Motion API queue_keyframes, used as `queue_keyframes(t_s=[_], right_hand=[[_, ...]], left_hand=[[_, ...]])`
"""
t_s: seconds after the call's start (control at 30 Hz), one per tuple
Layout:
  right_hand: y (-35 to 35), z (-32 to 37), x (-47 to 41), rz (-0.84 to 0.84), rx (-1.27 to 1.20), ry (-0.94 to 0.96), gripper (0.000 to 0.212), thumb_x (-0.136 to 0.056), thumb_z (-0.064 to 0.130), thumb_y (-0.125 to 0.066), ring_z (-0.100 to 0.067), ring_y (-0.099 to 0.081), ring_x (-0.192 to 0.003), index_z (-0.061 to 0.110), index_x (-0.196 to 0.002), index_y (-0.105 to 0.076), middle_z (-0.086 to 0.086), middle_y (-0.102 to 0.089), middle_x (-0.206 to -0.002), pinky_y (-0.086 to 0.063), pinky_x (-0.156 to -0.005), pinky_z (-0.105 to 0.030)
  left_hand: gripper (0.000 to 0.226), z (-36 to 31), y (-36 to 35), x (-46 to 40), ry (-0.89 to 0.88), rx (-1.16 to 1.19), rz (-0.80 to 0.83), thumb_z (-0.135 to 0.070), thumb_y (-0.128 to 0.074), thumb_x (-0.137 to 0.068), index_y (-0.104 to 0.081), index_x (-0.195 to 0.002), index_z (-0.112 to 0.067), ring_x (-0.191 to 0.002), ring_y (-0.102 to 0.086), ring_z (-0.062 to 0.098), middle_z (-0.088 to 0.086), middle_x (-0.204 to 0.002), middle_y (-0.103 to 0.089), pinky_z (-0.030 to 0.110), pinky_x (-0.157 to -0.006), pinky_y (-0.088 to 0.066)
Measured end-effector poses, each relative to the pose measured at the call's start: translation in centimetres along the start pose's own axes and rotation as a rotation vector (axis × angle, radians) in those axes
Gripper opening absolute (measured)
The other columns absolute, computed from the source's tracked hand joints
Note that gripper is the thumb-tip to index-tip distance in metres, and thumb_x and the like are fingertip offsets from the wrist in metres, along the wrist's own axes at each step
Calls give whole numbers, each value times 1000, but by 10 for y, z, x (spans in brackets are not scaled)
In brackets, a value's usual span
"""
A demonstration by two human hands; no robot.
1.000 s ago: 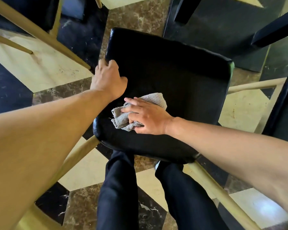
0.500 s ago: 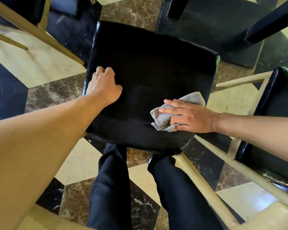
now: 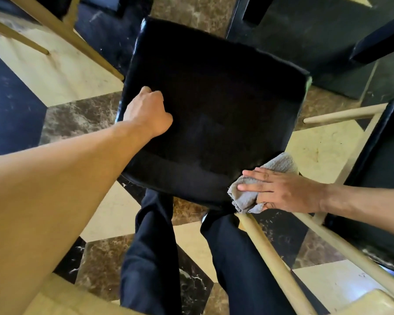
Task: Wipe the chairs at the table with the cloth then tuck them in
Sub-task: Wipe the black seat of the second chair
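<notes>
A: The grey cloth [image 3: 248, 196] sits on the near right corner of the black chair seat [image 3: 214, 114], half over the edge. The right hand [image 3: 282, 192] presses it flat with straight fingers.

B: So it could slide off onto the marble floor [image 3: 82, 119]?

A: Likely, if the stroke runs past the edge; nothing pinches it firmly.

B: And the left hand [image 3: 148, 112]?

A: Curled over the seat's left edge, steadying it. If that grip loosens, the chair may skid toward the neighbouring chair [image 3: 378, 169] on the right.
</notes>
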State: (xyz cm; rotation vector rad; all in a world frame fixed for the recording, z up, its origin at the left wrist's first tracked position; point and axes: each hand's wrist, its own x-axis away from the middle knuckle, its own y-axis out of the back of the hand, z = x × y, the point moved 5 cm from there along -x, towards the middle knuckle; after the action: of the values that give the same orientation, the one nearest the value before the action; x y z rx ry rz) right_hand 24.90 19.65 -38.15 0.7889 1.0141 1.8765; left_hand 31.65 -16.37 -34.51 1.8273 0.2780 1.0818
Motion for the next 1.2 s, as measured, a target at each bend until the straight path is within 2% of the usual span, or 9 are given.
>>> queue_keyframes(t_s=[0.1, 0.17, 0.3, 0.43, 0.53, 0.93, 1.0, 1.1, 1.2], right_hand=[[-2, 7, -21, -30, 9, 56, 17, -104, 31, -55, -34, -24, -154, 21, -114, -64, -4, -41, -160, -28, -123, -51], [-3, 10, -34, -38, -9, 85, 29, -100, 29, -64, -35, -26, -153, 18, -125, -52, -5, -45, -158, -32, -121, -52], [-10, 12, -48, 5, 72, 116, 26, -105, 31, -55, -33, -18, -156, 19, -124, -67, -4, -41, -161, -27, -124, -50], [-9, 12, -64, -24, 64, 91, 36, -104, 30, -55, -33, -20, -155, 13, -136, -53, -7, -41, -160, -28, -124, -49], [-2, 14, -92, -47, 84, 71, 33, -104, 34, -52, -34, -25, -153, 11, -128, -55, -8, -45, -158, -31, -122, -49], [35, 5, -242, -236, -146, -254, 25, -101, 30, -63, -36, -31, -151, 6, -98, -69, -10, -52, -152, -31, -121, -50], [41, -1, -264, -256, -205, -336, 23, -100, 28, -65, -36, -29, -152, 6, -97, -69, -10, -52, -152, -27, -124, -49], [48, -7, -292, -283, -251, -435, 21, -97, 26, -67, -35, -27, -153, 6, -97, -68, -10, -53, -152, -20, -126, -47], [51, -7, -313, -285, -265, -512, 22, -96, 27, -67, -35, -21, -155, 6, -104, -65, -9, -51, -153, -15, -127, -46]], left_hand=[[33, 1, 10, -6, 20, 25, -61, -12, -64, -85, -71, -117, -8, -109, -61, 38, 15, -123, -62, 39, -84, -47], [31, 6, 16, -10, 41, 52, -77, -10, -64, -83, -74, -112, -11, -104, -64, 39, 17, -116, -67, 38, -81, -49], [31, 15, 21, -19, 40, 111, -59, -9, -60, -86, -76, -111, -14, -96, -64, 33, 13, -113, -70, 32, -76, -47], [31, 22, 26, -26, 58, 174, -37, -7, -54, -87, -78, -104, -15, -84, -61, 28, 12, -107, -72, 34, -73, -50], [28, 25, 31, -32, 45, 207, -1, -6, -54, -87, -79, -99, -13, -86, -67, 28, 11, -103, -73, 35, -69, -55], [23, 53, 37, -49, 65, 369, 138, -21, -62, -90, -79, -105, -19, -103, -65, 23, 3, -109, -73, 36, -90, -56], [23, 51, 37, -54, 45, 348, 139, -17, -59, -90, -79, -102, -16, -100, -66, 24, 5, -105, -73, 36, -85, -58], [16, 48, 38, -63, 49, 322, 139, -20, -63, -88, -76, -94, -12, -86, -67, 23, 6, -96, -72, 30, -61, -51], [14, 52, 36, -71, 45, 325, 151, -24, -66, -87, -73, -94, -14, -83, -67, 20, 4, -94, -71, 28, -58, -48]])
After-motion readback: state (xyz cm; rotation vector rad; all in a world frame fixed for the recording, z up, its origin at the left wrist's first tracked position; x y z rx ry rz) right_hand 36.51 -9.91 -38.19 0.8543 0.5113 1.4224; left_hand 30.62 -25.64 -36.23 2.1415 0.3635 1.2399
